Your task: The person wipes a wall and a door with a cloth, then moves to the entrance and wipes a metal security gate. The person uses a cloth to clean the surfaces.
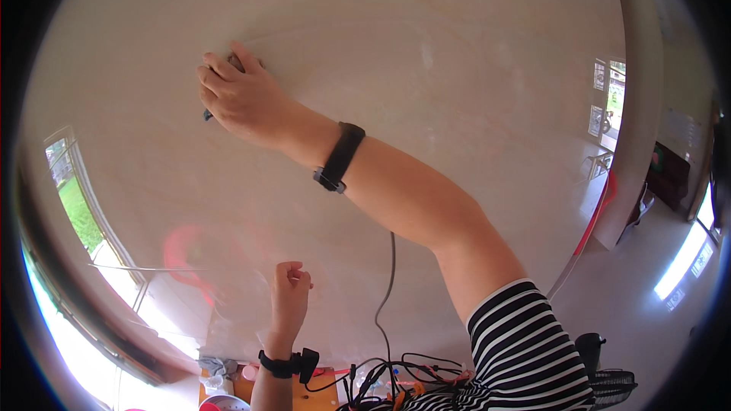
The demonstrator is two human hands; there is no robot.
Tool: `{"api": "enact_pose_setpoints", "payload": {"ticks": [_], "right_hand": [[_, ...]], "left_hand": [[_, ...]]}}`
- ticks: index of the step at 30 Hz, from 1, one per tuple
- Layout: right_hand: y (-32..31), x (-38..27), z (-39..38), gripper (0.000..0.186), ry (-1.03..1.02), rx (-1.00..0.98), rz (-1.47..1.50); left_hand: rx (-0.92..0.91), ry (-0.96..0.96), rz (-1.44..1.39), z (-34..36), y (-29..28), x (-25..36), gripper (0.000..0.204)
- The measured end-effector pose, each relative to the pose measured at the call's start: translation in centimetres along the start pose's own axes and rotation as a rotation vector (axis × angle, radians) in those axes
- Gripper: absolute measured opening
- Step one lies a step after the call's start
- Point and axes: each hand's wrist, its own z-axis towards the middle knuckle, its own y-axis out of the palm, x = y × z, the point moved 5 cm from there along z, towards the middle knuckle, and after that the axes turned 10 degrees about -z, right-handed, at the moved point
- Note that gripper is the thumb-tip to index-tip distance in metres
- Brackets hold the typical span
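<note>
My right hand (240, 99) presses against the glossy cream wall-like surface (457, 68), its fingers wrapped over a small dark object (236, 62) that they mostly hide; I cannot make out what it is. A black band circles that wrist. Lower down, my left hand (292, 297) is raised with its fingers curled, and whether anything is inside them is hidden. A black band with a small device is on the left wrist. A grey cable (388, 281) hangs between my two arms.
Below lie tangled black cables (373, 377), a wooden board (326, 392) and bowls (221, 403). A black fan (613, 387) stands at bottom right. Bright windows edge the left. At right are a red strip (590, 224), dark furniture (668, 171) and floor (640, 320).
</note>
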Motion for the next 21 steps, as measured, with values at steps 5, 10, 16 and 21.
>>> {"api": "enact_pose_setpoints", "payload": {"ticks": [5, 10, 16, 21], "right_hand": [[-1.4, 11.1, 0.4, 0.021, 0.215, -0.101, -0.107], [-8.5, 30.3, -7.9, 0.039, 0.688, -0.215, -0.463], [-22.9, 50.4, -29.0, 0.042, 1.251, -0.341, -1.030], [-32.3, 53.0, -41.7, 0.050, 2.090, -0.282, -0.822]], "left_hand": [[0.031, -0.013, 0.046, 0.3, 0.2, -0.3, 0.021], [0.011, 0.009, 0.038, 1.5, 1.3, -1.6, 0.016], [0.036, 0.031, 0.028, 1.9, 1.4, -2.6, 0.013], [0.037, 0.078, 0.121, 2.0, 0.9, -3.0, 0.017]]}}
